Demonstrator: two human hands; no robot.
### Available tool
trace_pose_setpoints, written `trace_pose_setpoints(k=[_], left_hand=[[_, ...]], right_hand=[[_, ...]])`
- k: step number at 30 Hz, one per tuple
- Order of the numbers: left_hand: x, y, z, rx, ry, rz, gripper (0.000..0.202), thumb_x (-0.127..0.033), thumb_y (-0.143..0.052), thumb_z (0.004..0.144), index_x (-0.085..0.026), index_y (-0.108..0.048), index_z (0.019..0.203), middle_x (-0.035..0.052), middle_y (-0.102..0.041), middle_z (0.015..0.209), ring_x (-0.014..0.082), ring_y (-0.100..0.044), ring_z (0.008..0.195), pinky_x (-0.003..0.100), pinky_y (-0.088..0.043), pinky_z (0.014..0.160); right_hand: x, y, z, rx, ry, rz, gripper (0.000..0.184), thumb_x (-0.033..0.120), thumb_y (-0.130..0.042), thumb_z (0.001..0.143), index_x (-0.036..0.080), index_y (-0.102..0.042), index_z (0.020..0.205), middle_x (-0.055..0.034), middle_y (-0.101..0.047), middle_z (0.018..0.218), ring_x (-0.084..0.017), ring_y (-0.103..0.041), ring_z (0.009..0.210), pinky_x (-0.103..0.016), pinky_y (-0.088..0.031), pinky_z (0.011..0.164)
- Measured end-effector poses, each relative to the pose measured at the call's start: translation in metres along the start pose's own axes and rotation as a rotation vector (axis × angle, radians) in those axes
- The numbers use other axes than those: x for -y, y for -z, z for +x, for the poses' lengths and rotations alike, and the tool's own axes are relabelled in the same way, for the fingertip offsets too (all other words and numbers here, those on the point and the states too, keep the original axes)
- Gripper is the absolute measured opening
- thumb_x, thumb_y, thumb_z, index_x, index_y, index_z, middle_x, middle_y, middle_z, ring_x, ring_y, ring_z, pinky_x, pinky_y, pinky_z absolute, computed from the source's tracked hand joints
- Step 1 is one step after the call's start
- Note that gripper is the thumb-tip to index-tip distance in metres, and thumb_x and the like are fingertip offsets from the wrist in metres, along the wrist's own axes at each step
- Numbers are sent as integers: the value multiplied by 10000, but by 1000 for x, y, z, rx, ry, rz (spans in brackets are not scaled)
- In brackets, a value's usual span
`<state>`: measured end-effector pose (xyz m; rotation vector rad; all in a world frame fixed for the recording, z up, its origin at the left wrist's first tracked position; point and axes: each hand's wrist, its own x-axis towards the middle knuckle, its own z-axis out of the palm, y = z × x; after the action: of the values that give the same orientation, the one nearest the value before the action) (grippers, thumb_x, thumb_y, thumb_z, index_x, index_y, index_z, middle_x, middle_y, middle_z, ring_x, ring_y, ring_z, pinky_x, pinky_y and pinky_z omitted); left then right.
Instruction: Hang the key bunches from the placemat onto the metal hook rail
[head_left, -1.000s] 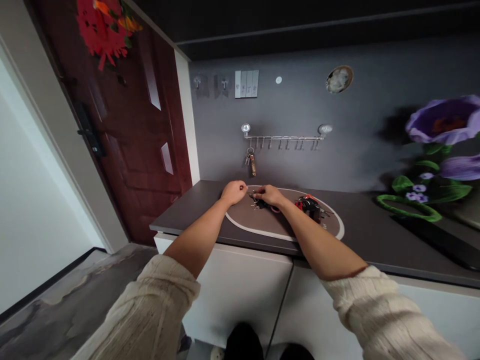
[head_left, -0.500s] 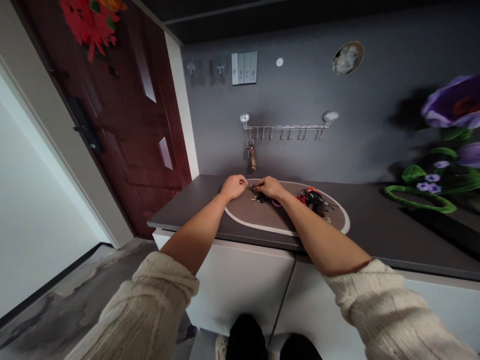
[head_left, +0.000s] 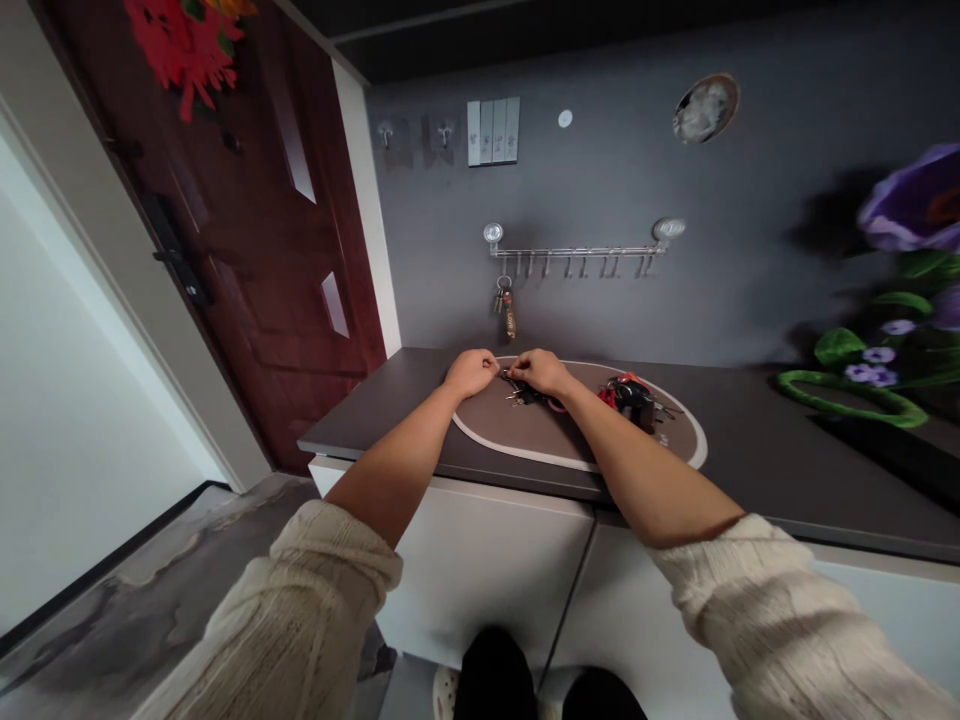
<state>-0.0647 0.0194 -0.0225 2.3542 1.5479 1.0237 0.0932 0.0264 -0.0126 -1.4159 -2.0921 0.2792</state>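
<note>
Right hand has its fingers pinched on a small key bunch, left hand curled just beside it, can't tell if it's holding anything. Keys look light, stiff and slippery, so I'd grab the ring end. They're on an oval mat on the bench.

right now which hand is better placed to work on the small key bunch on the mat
Probably the right hand: its fingers appear pinched on the keys, right above them on the oval mat. The left hand is curled just beside the bunch, a little farther off.
</note>
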Motion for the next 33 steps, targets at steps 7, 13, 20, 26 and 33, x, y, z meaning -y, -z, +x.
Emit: trace_pose_setpoints(k=[7,13,20,26,33], left_hand=[[0,0,0,-8,15,-33,200,-202,-458,675,-147,-638,742,44,-628,726,123,-527,654,225,-390,638],[1,1,1,-10,32,-85,196,-195,-457,668,-143,-634,734,41,-624,711,118,-519,636,221,-381,619],[2,2,1,-49,72,-155,164,-183,-473,651,-142,-624,699,33,-610,668,113,-507,606,225,-370,596],[0,1,2,-67,90,-357,135,-172,-488,635,-127,-605,685,13,-567,595,98,-481,551,222,-363,562],[-7,4,1,-47,145,-681,151,-197,-529,640,-120,-597,750,15,-583,648,80,-474,552,220,-366,570]], right_hand=[[-3,0,1,56,40,-18,147,302,-578,642,194,-648,713,5,-638,679,-101,-538,624,-187,-353,562],[-5,-1,4,134,81,112,78,205,-573,626,174,-606,689,11,-619,637,-78,-515,564,-180,-358,550],[-4,3,2,158,16,350,99,223,-626,564,140,-584,596,4,-570,525,-81,-477,498,-206,-350,514],[1,9,-2,155,-16,537,197,286,-664,528,123,-572,592,10,-536,513,-64,-428,478,-211,-325,491],[1,10,-3,133,-18,628,248,330,-663,531,122,-561,619,16,-534,546,-58,-417,500,-214,-330,516]])
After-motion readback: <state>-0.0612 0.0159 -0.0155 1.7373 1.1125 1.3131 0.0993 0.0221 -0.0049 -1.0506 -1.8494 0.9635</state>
